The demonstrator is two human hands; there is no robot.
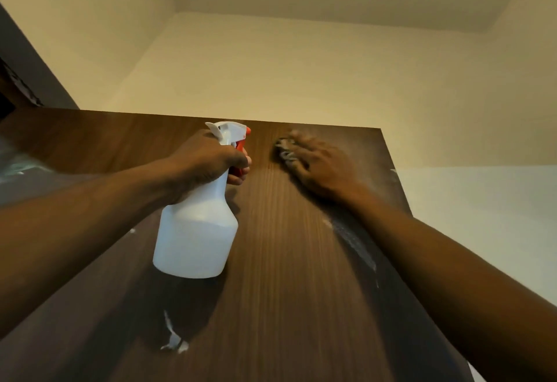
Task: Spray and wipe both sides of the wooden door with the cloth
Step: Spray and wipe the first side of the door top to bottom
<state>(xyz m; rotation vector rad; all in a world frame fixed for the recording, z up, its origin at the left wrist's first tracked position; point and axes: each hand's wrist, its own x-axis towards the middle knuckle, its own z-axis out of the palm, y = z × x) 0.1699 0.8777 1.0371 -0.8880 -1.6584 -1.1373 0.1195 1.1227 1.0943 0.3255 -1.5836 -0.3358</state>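
Observation:
The dark wooden door [286, 261] fills the lower view, seen from below up to its top edge. My left hand [208, 160] grips the neck of a white spray bottle [196, 237] with an orange trigger, fingers on the trigger, nozzle near the door's top. My right hand [319, 161] lies blurred on the door near its top right corner, fingers spread, pressing a grey cloth [284, 149] flat to the wood. Only a bit of the cloth shows beyond the fingers. White streaks and drips mark the door below both hands.
Cream walls and ceiling [301, 65] rise above the door's top edge. A dark frame or doorway edge [27, 74] is at the far left. A paler wall [482, 216] lies past the door's right edge.

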